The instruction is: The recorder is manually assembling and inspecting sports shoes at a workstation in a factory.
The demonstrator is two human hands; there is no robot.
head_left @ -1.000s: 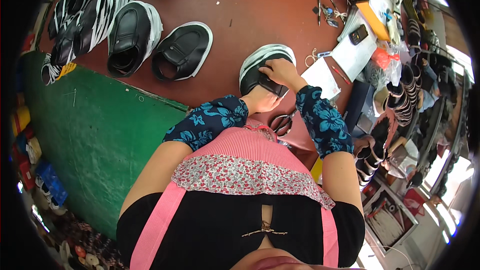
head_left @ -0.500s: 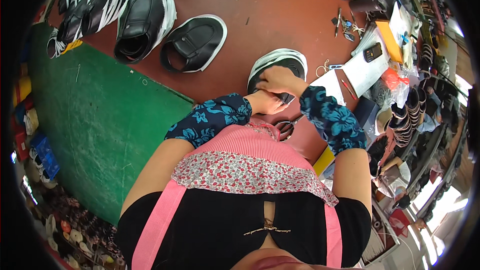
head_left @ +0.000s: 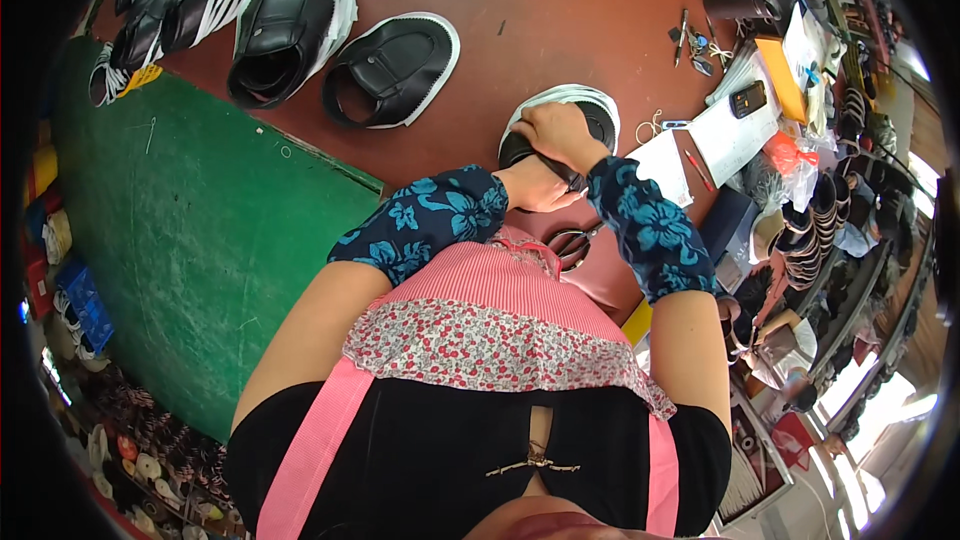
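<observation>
Just beyond the scissors (head_left: 588, 236), the black upper (head_left: 602, 124) lies under your hands. Your left hand (head_left: 541, 185) has its fingers clamped on the near end; your right hand (head_left: 562, 130) curls over the top, its grip hidden. The pale rim is on; whether work is left, I can't tell. Writing on the papers (head_left: 735, 136), right of the scissors, is too small to read.

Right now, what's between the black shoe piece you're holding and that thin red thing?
White paper lies between the black shoe piece and the thin red thing, with a pale cord loop by the paper's upper edge, as the head view shows.
</observation>
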